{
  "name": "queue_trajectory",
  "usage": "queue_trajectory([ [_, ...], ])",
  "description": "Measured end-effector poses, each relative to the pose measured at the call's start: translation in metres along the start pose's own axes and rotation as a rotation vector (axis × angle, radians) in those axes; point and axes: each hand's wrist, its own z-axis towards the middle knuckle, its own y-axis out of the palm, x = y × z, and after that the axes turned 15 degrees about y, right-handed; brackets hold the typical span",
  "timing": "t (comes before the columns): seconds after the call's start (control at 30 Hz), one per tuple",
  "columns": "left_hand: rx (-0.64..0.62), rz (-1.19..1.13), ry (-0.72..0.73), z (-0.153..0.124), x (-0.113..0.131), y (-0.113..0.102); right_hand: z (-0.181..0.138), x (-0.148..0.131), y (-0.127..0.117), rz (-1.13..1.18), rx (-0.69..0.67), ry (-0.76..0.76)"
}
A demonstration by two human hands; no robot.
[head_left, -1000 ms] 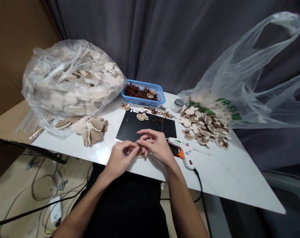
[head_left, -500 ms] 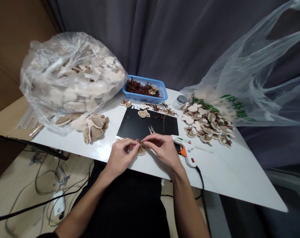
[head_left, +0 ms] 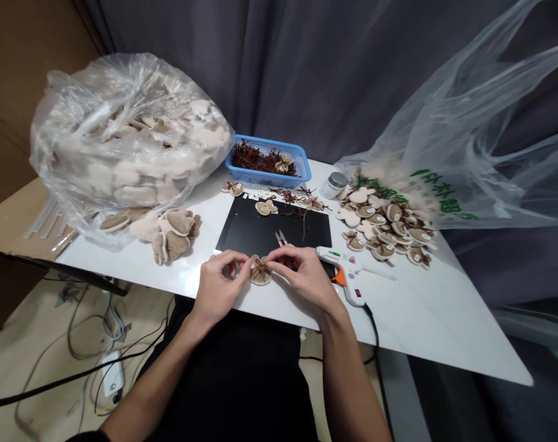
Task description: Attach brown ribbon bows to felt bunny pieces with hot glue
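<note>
Between my two hands at the table's front edge is a small brown plush bunny-shaped patch (head_left: pixel 260 274) with a pale rim and a dark brown bow on its face. My left hand (head_left: pixel 220 283) pinches at its left side with thumb and forefinger. On the opposite side, my right hand (head_left: pixel 309 276) is closed in a pinch by the bow, its other fingers curled. Whether the fingertips grip the bow's ends or the patch's edge I cannot tell. Just beyond my right hand lie small scissors (head_left: pixel 281 237), and beside it a white glue gun (head_left: pixel 347 276) with an orange trigger.
Behind the black mat (head_left: pixel 246 230) stands a blue basket (head_left: pixel 267 179) of brown bows. A large clear bag (head_left: pixel 131 135) of plush pieces fills the left, with loose pieces (head_left: pixel 175 236) before it. Right are a lidded jar (head_left: pixel 334 184), a pile of bowed patches (head_left: pixel 389 227) and a plastic bag (head_left: pixel 444 153).
My left fingertips have drawn slightly left, off the middle of the patch, so more of it and its bow shows. The whole view has shifted a little.
</note>
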Motion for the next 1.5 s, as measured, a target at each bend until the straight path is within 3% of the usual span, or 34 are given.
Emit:
queue_trajectory([
  [0.4, -0.122, -0.048, -0.034, 0.002, -0.001, -0.002, 0.004, 0.002, 0.01, 0.098, 0.073, -0.026],
  [0.9, -0.222, 0.055, -0.09, 0.007, -0.005, 0.002, 0.016, -0.003, -0.01, -0.086, -0.134, 0.06],
  [1.07, -0.304, 0.094, -0.072, 0.008, -0.006, -0.001, 0.019, -0.002, -0.006, -0.086, -0.163, 0.063],
  [1.5, -0.359, 0.152, -0.018, 0.007, 0.003, -0.001, 0.026, -0.001, -0.009, -0.157, -0.205, 0.035],
])
